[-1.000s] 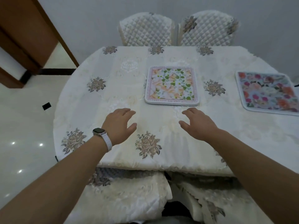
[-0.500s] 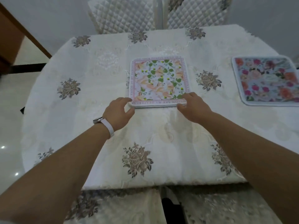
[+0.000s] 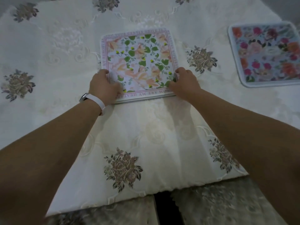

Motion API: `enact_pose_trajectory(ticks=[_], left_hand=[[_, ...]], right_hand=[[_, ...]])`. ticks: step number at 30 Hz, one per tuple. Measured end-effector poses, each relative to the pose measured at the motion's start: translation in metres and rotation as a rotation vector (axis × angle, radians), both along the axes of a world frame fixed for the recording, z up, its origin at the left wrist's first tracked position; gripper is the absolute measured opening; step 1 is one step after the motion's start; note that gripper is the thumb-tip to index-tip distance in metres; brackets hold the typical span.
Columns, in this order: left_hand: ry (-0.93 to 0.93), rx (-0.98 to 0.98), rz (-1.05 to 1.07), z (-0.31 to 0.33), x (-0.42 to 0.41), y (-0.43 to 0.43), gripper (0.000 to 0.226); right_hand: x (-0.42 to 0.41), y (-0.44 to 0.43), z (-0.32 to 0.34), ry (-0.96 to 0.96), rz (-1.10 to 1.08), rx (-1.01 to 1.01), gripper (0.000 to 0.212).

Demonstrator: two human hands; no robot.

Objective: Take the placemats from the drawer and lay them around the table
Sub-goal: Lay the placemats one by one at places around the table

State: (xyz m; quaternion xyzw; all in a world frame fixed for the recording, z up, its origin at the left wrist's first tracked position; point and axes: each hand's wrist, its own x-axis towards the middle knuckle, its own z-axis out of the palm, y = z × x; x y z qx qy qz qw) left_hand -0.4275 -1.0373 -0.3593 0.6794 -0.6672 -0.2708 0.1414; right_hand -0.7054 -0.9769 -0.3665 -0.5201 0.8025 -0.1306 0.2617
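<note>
A stack of square placemats [image 3: 139, 62], the top one printed with green leaves and peach flowers inside a pink border, lies on the table in front of me. My left hand [image 3: 103, 86], a white watch on its wrist, grips the stack's near left corner. My right hand [image 3: 185, 83] grips the near right corner, fingers curled over the edge. A second placemat [image 3: 266, 54] with red and orange roses lies flat at the right side of the table.
The table wears a white embroidered cloth [image 3: 146, 135] with brown rose motifs; its near edge hangs just below my forearms. Below it I see covered chair seats [image 3: 219, 205] with a dark gap between them.
Both hands reached forward from the bare cloth to the near edge of the stack and closed on its two near corners. The camera has leaned in closer over the table.
</note>
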Motion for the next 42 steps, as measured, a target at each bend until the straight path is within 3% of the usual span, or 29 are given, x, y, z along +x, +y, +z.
enact_pose_trajectory(ticks=[4, 9, 12, 15, 20, 29, 42], left_hand=[[-0.080, -0.048, 0.028, -0.003, -0.011, -0.010, 0.049], [-0.025, 0.035, 0.213, -0.005, -0.014, -0.020, 0.060], [0.059, 0.056, 0.339, -0.001, -0.018, -0.025, 0.066], [0.189, 0.026, 0.350, 0.000, -0.027, -0.027, 0.059], [0.265, 0.054, 0.367, -0.001, -0.026, -0.018, 0.025], [0.352, 0.034, 0.319, 0.015, -0.005, 0.038, 0.028], [0.407, -0.006, 0.410, 0.037, 0.091, 0.151, 0.029]], right_hand=[[-0.004, -0.005, -0.008, 0.064, 0.080, -0.067, 0.049], [-0.002, -0.009, -0.013, 0.129, 0.081, -0.160, 0.049], [-0.002, -0.013, -0.011, 0.029, 0.024, -0.247, 0.058], [-0.008, -0.025, -0.007, -0.268, -0.197, -0.208, 0.068], [-0.015, -0.027, -0.002, -0.497, -0.326, -0.141, 0.030], [0.000, 0.021, 0.014, -0.511, -0.270, -0.149, 0.019], [0.069, 0.110, 0.048, -0.637, -0.133, -0.124, 0.026]])
